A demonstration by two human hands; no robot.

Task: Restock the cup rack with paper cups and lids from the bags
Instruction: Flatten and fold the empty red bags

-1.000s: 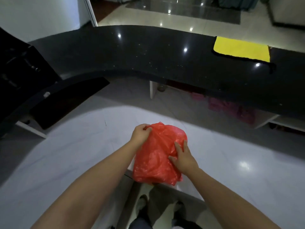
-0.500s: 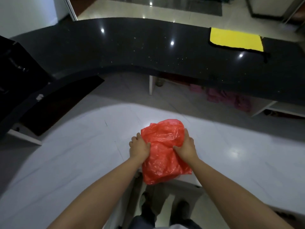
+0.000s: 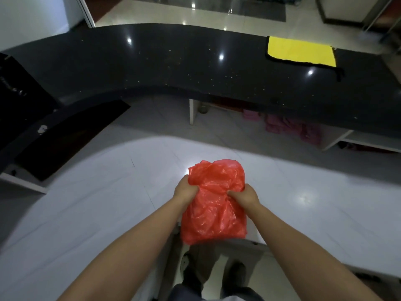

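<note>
Right, both hands on the crinkled red plastic bag (image 3: 213,205), lower centre of frame, at the near edge of the pale grey counter (image 3: 97,203). Left hand (image 3: 186,191) bunches its left side, right hand (image 3: 244,195) its right, fingers curled tight. Yellow cloth (image 3: 300,52) upper right on the curved black glossy countertop (image 3: 173,66).

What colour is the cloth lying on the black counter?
Yellow, with a dark edge. The cloth shows only in the head view, at the far right of the counter.
</note>
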